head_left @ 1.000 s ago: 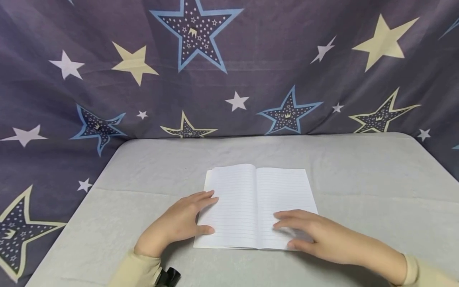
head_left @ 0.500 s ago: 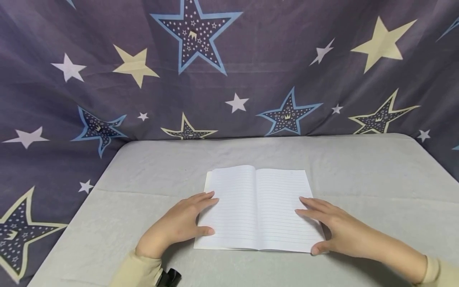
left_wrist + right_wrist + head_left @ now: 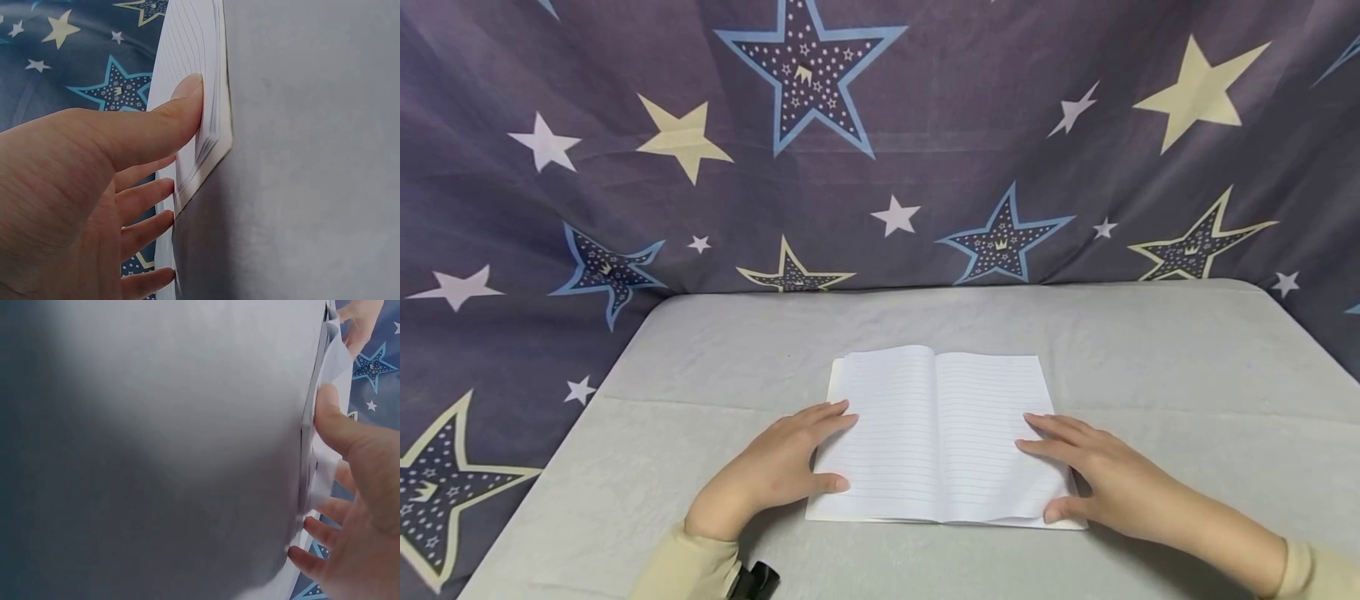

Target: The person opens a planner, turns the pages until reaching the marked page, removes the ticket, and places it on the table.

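Note:
An open lined notebook (image 3: 895,433) lies on the table, both visible pages blank apart from the ruling. My left hand (image 3: 771,462) rests on the left page's outer edge. Its thumb (image 3: 187,100) presses on the paper near the lower corner, and its other fingers spread along the side. At the right edge, my right hand (image 3: 1112,479) has spread, slightly bent fingers over the right page (image 3: 985,433). The right thumb (image 3: 328,415) touches the page near its lower corner. There the paper bows up, leaving a strip of what lies beneath showing.
A pale grey cloth covers the table (image 3: 700,358). Behind it and at the left hangs a dark curtain (image 3: 925,100) printed with stars. A black strap-like device (image 3: 756,581) sits by the left sleeve.
My right hand has moved right, from over the right page to its outer edge, and the lower right corner of that page has shifted inward. The left hand stays in place.

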